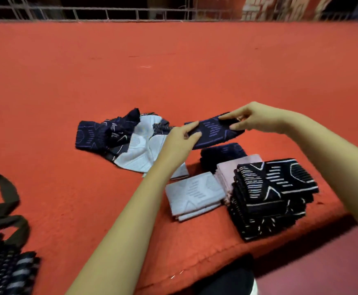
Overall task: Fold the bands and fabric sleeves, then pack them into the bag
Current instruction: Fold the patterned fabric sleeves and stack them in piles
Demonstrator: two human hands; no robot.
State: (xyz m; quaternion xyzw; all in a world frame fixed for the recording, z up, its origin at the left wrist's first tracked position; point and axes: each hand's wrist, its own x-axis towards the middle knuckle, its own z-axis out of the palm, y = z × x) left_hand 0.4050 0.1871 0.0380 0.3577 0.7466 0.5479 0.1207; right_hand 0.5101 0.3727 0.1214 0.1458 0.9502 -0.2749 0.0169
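Here, the left hand (180, 135) and right hand (252, 119) each pinch an end of the navy sleeve (212, 129) above the tabletop (173, 71), between the loose heap (127, 137) and folded stacks (269, 192); I'd bring its 2 ends together squarely before creasing.

No legible text; far banner (280, 7) characters too blurred.

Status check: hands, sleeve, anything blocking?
Left hand and right hand grip navy sleeve ends, lifted off mat. Unfolded pile left, folded stacks right. Nothing blocking.
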